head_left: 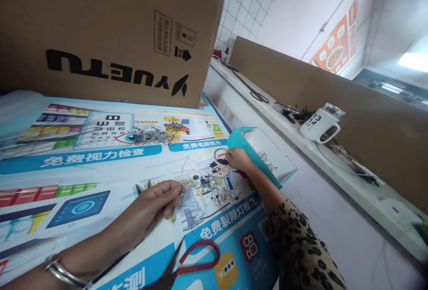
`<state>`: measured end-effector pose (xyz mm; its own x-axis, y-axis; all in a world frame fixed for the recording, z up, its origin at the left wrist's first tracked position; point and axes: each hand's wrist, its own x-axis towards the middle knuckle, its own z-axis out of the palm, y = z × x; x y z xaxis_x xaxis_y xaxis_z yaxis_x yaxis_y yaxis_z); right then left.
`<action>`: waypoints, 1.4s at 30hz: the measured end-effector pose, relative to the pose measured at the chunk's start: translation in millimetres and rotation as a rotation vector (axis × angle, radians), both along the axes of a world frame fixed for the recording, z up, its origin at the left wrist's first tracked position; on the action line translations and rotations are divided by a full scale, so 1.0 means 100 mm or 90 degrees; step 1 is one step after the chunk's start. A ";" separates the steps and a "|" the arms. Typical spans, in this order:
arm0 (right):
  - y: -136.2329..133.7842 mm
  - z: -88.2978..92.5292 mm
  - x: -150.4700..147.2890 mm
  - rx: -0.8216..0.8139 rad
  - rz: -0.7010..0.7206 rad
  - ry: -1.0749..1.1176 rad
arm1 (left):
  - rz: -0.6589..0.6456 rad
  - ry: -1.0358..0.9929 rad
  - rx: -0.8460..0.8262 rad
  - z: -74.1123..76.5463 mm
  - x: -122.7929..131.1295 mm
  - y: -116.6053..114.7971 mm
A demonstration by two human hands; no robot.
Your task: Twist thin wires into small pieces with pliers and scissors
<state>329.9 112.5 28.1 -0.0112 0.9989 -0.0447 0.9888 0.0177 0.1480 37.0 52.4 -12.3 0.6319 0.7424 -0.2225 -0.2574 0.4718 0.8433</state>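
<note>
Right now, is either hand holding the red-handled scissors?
No, the red-handled scissors lie free on the poster, near the left hand.

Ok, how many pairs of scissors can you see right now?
2. Red-handled scissors lie on the poster near the bottom edge; dark scissors lie on the far ledge. The dark clutter by the mug may hide more.

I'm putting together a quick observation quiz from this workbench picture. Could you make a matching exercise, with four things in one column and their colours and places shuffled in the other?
Things:
1 scissors
2 mug
3 cardboard box
4 open carton

Descriptions:
A white, on the ledge at the right
B teal outside, just beyond the right hand
C red handles, at the near table edge between the forearms
D brown, at the back of the table

Pairs: 1-C; 2-A; 3-D; 4-B
</note>
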 end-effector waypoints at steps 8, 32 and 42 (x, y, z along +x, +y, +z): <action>-0.01 -0.03 -0.04 -0.007 -0.016 -0.044 | 0.007 0.019 -0.007 0.00 0.01 0.00; -0.34 0.17 -0.32 -0.021 0.056 0.072 | 0.066 -0.016 -0.041 0.07 -0.07 -0.01; -0.70 0.07 -0.63 -0.086 0.219 0.168 | 0.081 0.007 -0.091 0.04 -0.19 -0.07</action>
